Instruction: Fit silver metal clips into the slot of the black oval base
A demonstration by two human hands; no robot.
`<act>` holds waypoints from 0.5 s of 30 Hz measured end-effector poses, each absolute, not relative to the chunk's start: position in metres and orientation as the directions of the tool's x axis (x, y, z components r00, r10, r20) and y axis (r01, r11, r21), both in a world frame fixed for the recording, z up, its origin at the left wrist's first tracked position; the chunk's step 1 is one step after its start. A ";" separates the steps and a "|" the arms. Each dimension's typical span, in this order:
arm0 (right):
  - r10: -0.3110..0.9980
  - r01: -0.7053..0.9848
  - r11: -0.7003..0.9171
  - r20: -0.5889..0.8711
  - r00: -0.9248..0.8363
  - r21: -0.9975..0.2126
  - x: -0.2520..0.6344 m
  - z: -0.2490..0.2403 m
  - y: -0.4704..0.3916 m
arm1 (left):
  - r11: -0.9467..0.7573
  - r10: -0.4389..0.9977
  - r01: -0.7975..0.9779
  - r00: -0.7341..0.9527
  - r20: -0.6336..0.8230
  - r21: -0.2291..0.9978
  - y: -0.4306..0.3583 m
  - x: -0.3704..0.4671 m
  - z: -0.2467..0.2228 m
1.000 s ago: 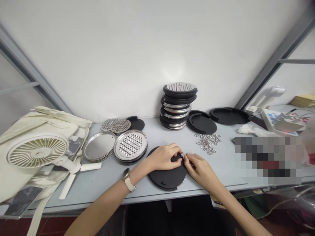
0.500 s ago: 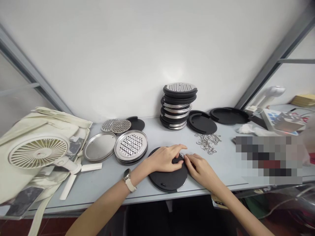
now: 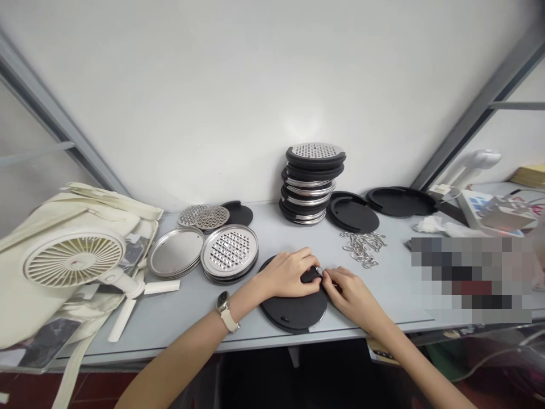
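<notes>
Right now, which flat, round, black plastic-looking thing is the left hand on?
The flat, round, black plastic-looking disc by the front edge of the light grey table, under the left hand. The other black discs sit farther back, untouched.

Even, moderately bright light; soft glare on the wall (image 3: 238, 96) at upper centre; pixelated block at lower right.

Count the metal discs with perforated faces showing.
4: one disc beside the plain metal plates, two overlapping discs behind those, and one disc atop the tall stack. More may be hidden inside the stacks.
</notes>
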State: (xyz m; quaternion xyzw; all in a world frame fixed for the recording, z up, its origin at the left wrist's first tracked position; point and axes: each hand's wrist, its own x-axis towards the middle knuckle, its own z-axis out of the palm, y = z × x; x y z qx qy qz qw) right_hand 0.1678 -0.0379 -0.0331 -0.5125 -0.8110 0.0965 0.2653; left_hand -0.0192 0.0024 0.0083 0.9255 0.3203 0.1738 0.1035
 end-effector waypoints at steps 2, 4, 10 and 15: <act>0.884 0.782 0.454 0.327 -0.334 -0.427 0.168 -0.034 -0.038 | -0.773 0.629 0.559 0.735 0.253 0.299 0.003 -0.019 0.008; 0.887 0.786 0.448 0.319 -0.333 -0.426 0.168 -0.034 -0.038 | -0.778 0.624 0.557 0.739 0.255 0.292 0.003 -0.019 0.007; 0.889 0.788 0.444 0.319 -0.328 -0.426 0.167 -0.030 -0.039 | -0.783 0.618 0.556 0.747 0.244 0.280 0.002 -0.020 0.007; 0.889 0.789 0.444 0.322 -0.327 -0.424 0.166 -0.030 -0.039 | -0.787 0.613 0.553 0.752 0.241 0.275 0.002 -0.019 0.009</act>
